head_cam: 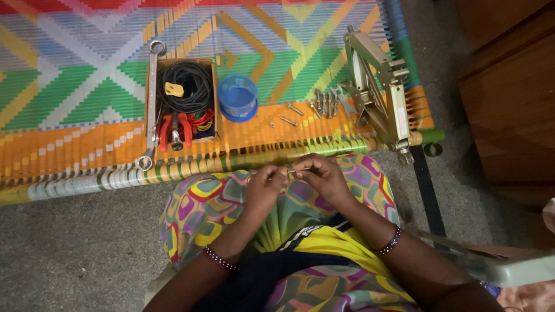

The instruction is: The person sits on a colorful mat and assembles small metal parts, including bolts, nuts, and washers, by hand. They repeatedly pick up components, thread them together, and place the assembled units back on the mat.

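Note:
My left hand [267, 186] and my right hand [321, 175] meet above my lap, both pinching a small metal bolt [295, 171] held level between the fingertips. Whether a nut sits on it is too small to tell. Both wrists wear beaded bracelets. Just beyond my hands, on the colourful woven cot [75, 144], lie several loose bolts and screws [324, 104], a few more scattered near them [287, 120]. A blue round plastic container [237, 97] stands to their left.
A metal scissor jack [378, 92] rests on the cot's right end. A cardboard box [182, 101] holds coiled black cable and red-handled pliers. A long ring spanner [152, 104] lies along its left side. Wooden furniture stands at right; grey carpet covers the floor.

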